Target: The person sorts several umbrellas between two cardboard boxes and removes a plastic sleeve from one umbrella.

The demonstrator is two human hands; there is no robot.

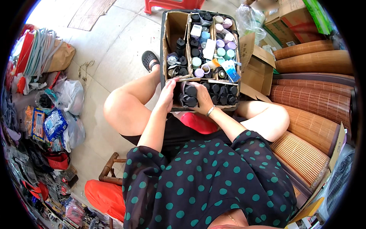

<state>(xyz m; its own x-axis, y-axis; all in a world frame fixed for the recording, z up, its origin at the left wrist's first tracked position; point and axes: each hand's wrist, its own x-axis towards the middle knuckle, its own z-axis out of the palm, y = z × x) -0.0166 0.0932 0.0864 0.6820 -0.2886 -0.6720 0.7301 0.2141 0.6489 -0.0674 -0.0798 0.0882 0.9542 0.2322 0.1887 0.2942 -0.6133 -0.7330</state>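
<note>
A black crate [163,23] stands between my knees, divided by cardboard walls [189,32] into compartments packed with upright bottles. My right hand [203,98], with a bangle at the wrist, closes round black-capped bottles [188,93] in the near left compartment. Their lower parts are hidden. On the left edge of that compartment, my left hand [166,96] lies against the cardboard with its fingers stretched out. Several more black-capped bottles [223,93] fill the near right. Bottles with purple, pink and mint lids [230,46] stand farther back, with a white card [209,49] on top.
Rolled bamboo mats [305,91] and an open cardboard box [259,70] crowd the right side. To the left lie plastic bags [72,95] and packaged goods [55,124]. A red stool [173,4] stands beyond the crate, and a wooden chair [110,168] is at lower left.
</note>
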